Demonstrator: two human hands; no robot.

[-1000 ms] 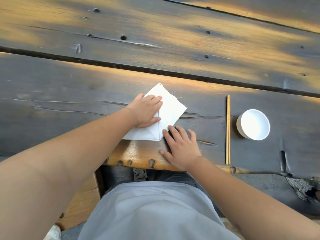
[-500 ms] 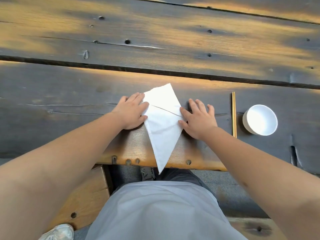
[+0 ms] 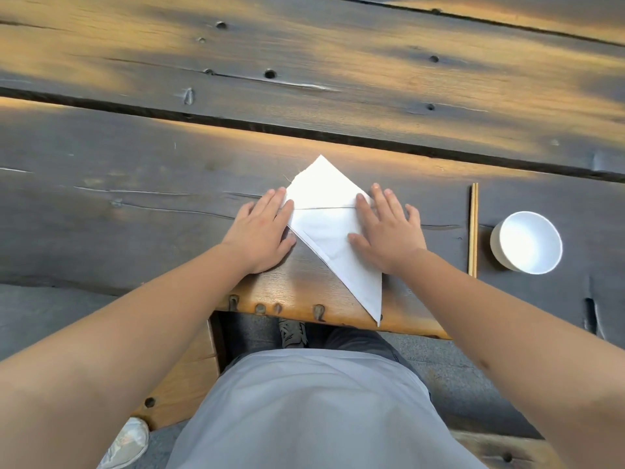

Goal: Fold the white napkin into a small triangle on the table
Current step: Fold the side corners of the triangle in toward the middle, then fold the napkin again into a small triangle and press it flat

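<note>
Head view: right hand [image 3: 389, 231] now flat on napkin [image 3: 324, 211]

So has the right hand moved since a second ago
Yes. The right hand went from the table's near edge, below the napkin, up to the napkin's right side, closer to the chopsticks.

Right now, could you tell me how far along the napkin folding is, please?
Partly done: the white napkin already shows a crease across its middle and layered edges. In hand: the left hand and right hand press flat on its sides. Left: its long point overhangs the table edge, so another fold seems needed.
</note>
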